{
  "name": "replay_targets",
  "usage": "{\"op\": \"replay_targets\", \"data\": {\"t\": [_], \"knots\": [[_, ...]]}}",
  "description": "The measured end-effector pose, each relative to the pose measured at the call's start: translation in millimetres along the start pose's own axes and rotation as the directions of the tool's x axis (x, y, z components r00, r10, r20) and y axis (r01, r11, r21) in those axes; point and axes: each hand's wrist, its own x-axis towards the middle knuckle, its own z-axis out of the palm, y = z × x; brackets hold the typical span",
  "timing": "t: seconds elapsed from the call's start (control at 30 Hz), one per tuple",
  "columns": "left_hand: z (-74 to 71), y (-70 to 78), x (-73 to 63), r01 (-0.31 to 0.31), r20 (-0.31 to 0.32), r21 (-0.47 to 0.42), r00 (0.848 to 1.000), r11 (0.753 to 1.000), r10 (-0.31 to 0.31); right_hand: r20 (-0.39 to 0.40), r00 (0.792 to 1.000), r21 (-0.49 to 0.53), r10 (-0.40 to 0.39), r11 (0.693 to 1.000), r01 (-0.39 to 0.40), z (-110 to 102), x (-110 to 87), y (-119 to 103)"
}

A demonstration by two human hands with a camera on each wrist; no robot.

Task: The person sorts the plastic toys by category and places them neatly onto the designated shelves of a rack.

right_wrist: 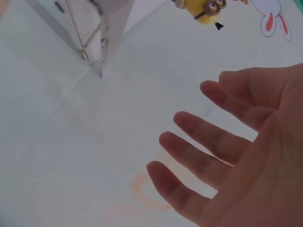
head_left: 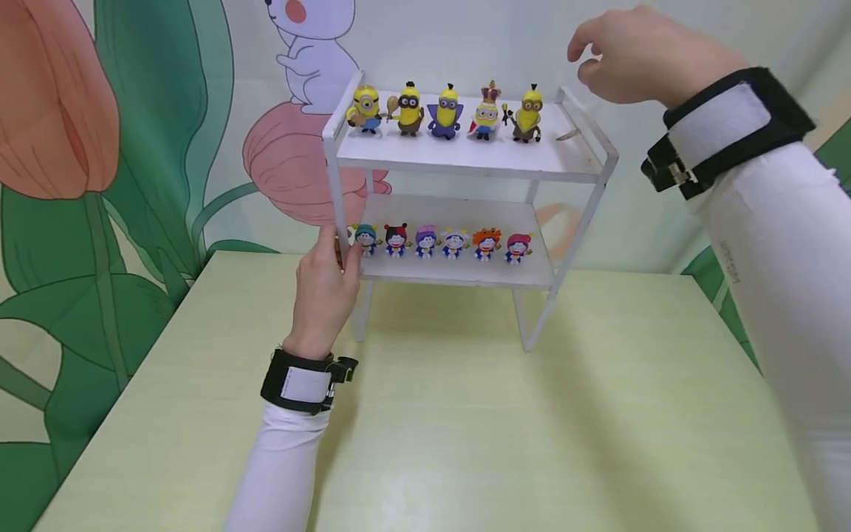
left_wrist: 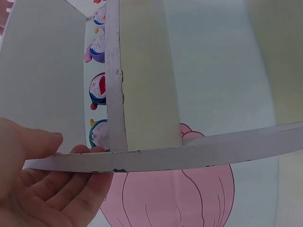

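Observation:
A white two-tier shelf (head_left: 465, 284) stands on the table. My left hand (head_left: 323, 295) grips its left upright (head_left: 334, 191) beside the lower tier; in the left wrist view the thumb (left_wrist: 42, 143) lies on one side of the bar and the fingers on the other. Several yellow minion figures (head_left: 449, 114) stand in a row on the upper tier. Along the lower tier stand several small figures in colourful hats (head_left: 454, 243). My right hand (head_left: 641, 55) hangs in the air above the shelf's right end, fingers loosely bent, holding nothing.
The pale yellow table (head_left: 465, 428) extends in front of the shelf. Behind it hangs a backdrop with a painted rabbit (head_left: 326, 66) and large flowers (head_left: 56, 111). A small thin mark or sliver (head_left: 568, 135) shows at the upper tier's right end; its kind is unclear.

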Motion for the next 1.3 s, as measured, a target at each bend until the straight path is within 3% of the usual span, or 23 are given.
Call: {"op": "replay_targets", "data": {"t": [0.23, 0.47, 0.7, 0.93, 1.1, 1.2, 1.3], "knots": [[-4.1, -5.0, 3.3, -0.007, -0.011, 0.006, 1.0, 1.0, 0.007, -0.121, 0.992, 0.099, 0.017, 0.995, -0.005, 4, -26.4, -13], [-2.0, -0.4, 5.6, -0.003, -0.047, -0.031, 0.999, 1.0, 0.002, -0.235, 0.972, 0.218, -0.011, 0.974, 0.064, 21, -59.4, -24], [-3.9, 11.0, 7.4, -0.02, -0.149, -0.033, 0.989, 0.999, 0.015, -0.374, 0.927, 0.313, -0.023, 0.938, 0.15, 56, -92.7, -42], [-19.2, 20.8, 7.2, -0.056, -0.145, 0.006, 0.988, 0.998, 0.057, -0.478, 0.878, 0.38, -0.026, 0.895, 0.233, 102, -115.4, -67], [-31.3, 32.2, 4.4, -0.082, -0.164, -0.008, 0.983, 0.997, 0.079, -0.456, 0.89, 0.393, -0.018, 0.893, 0.22, 133, -118.0, -72], [-37.4, 37.9, 0.9, -0.124, -0.172, -0.01, 0.978, 0.992, 0.12, -0.402, 0.916, 0.39, -0.014, 0.902, 0.185, 152, -118.5, -72], [-37.6, 42.4, -8.1, -0.165, -0.107, 0.032, 0.98, 0.986, 0.167, -0.346, 0.938, 0.392, -0.009, 0.907, 0.154, 168, -119.8, -70]]}}
